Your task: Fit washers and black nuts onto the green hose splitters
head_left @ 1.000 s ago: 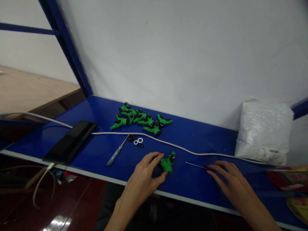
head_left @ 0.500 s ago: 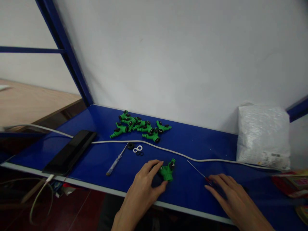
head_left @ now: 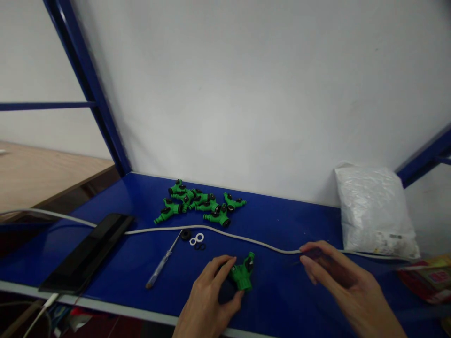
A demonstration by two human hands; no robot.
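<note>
My left hand (head_left: 211, 293) rests on the blue tabletop with thumb and fingers around one side of a green two-way hose splitter (head_left: 243, 277). The splitter has black valve levers and lies near the front edge. To its right, my right hand (head_left: 341, 277) is raised, thumb and fingers closed on a thin screwdriver (head_left: 295, 264). Motion blurs its shaft, and the fingers mostly hide its handle. Several more green splitters (head_left: 207, 204) form a loose pile farther back. Small white washers (head_left: 199, 237), dark O-rings (head_left: 200, 246) and a black ring (head_left: 186, 235) lie left of centre.
A clear-handled screwdriver (head_left: 158, 271) lies beside the rings. The white cable (head_left: 260, 242) crosses the table, passing by a black flat device (head_left: 88, 253) at left. A white plastic-wrapped package (head_left: 375, 211) stands against the wall at right, near a red packet (head_left: 426, 279).
My right hand has lifted the thin screwdriver off the tabletop. My left hand stays at the splitter. The whole view has shifted, so the table appears lower.
</note>
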